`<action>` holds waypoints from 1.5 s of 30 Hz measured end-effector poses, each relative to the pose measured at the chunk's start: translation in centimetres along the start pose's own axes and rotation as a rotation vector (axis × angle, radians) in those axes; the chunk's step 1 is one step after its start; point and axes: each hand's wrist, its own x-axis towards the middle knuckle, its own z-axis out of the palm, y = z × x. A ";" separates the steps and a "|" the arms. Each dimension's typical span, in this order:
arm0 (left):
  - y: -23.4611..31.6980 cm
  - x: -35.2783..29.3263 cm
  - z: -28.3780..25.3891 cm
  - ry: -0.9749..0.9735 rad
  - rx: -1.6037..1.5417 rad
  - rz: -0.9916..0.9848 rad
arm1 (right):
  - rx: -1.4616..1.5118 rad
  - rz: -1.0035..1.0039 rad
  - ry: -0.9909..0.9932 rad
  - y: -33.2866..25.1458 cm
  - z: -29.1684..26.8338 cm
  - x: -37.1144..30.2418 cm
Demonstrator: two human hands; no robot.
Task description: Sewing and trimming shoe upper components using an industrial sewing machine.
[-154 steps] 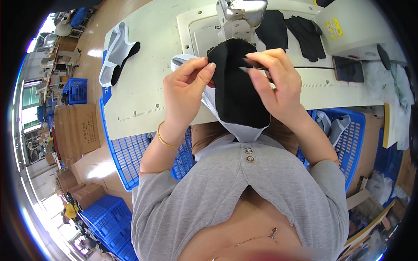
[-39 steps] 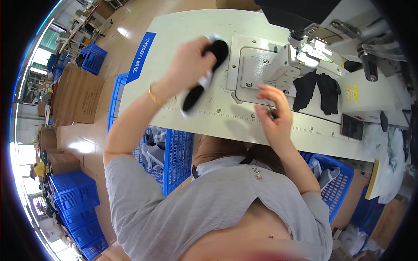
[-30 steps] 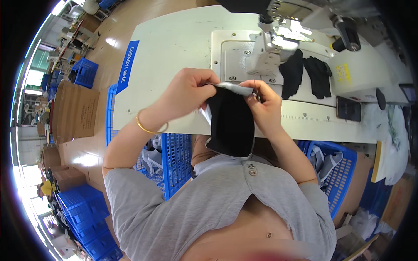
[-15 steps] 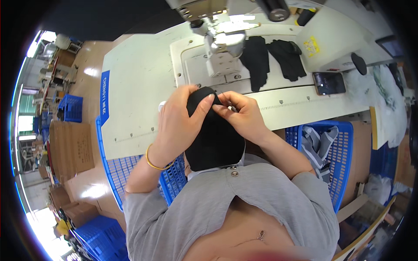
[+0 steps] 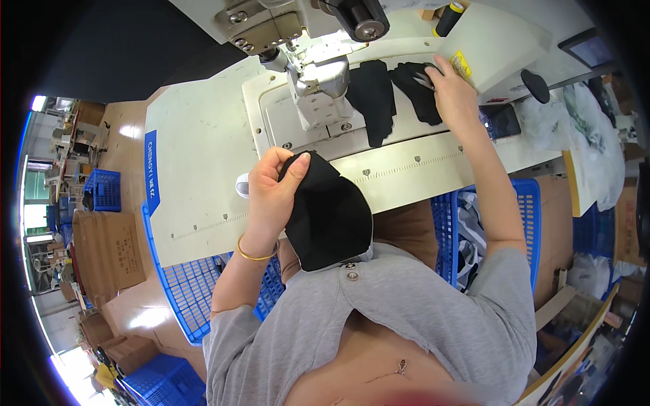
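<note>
My left hand [image 5: 272, 196] pinches the top edge of a black fabric piece [image 5: 330, 220], thumb on the near face. The piece hangs down over my lap, in front of the table edge. My right hand [image 5: 452, 95] is stretched out to the far right of the machine bed, its fingers closed on small thread snips [image 5: 423, 80] with greyish blades. These snips rest over a black cut piece [image 5: 420, 101], and the fingers partly hide them. Another black cut piece [image 5: 371, 101] lies to its left, beside the sewing machine head [image 5: 318, 88].
A phone [image 5: 500, 122] lies right of the cut pieces. Behind stands a black thread cone [image 5: 448, 20]. Blue baskets [image 5: 528, 223] [image 5: 183, 284] stand below the table, the right one holding grey and black fabric. A plastic bag [image 5: 589, 142] bulges at the right.
My right hand has let go of the black fabric piece and moved far right to the thread snips. My left hand still holds the piece. The whole view has shifted slightly.
</note>
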 end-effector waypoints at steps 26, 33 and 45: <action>0.8 -0.4 -0.1 0.044 0.055 0.061 | 0.174 0.145 -0.099 -0.2 1.8 2.1; 1.6 -0.8 0.6 0.075 -0.089 0.071 | 0.176 0.213 -0.202 -0.3 1.9 3.0; 1.6 -1.2 -0.5 0.014 -0.140 -0.078 | 1.269 0.155 -0.269 -10.5 -12.2 -2.2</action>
